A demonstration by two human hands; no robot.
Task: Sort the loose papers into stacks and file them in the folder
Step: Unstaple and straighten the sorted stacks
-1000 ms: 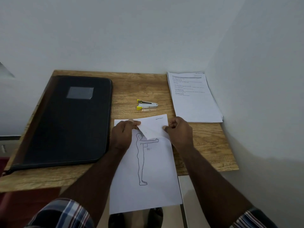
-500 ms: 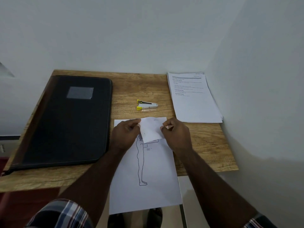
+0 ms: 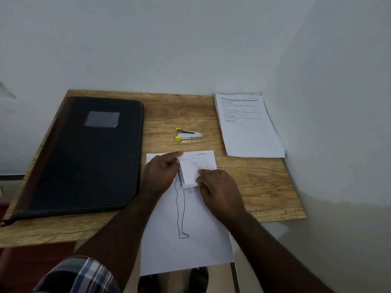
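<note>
Since a second ago, the top corner of the white sheet stack with the outlined standing figure [image 3: 186, 246] has been folded further over, baring a lower page with a small printed table, and the right hand [image 3: 220, 191] has slid nearer and lower on the fold. The stack lies at the near middle of the light wooden surface [image 3: 264, 187], its near end hanging over the near edge.

The left hand [image 3: 161, 173] rests on the top left part of the stack, its fingers stretched right so that the fingertips [image 3: 178, 154] touch the raised left edge of the folded-back leaves. The right hand lies just right of it, fingers curled, pinching the lower right part of the folded leaves; the exact hold of the thumb is hidden. The two hands are close but apart, with the fold between them.

A black zipped folder with a clear rectangular pocket [image 3: 84, 157] lies closed on the left of the surface, well apart from the stack. A small silver and yellow stapler [image 3: 188, 135] sits just beyond the stack, at the middle. A second stack of white printed pages [image 3: 249, 132] lies at the far right corner, beside the white wall [image 3: 328, 123].

A plaid sleeve [image 3: 78, 275] shows at the near left.
</note>
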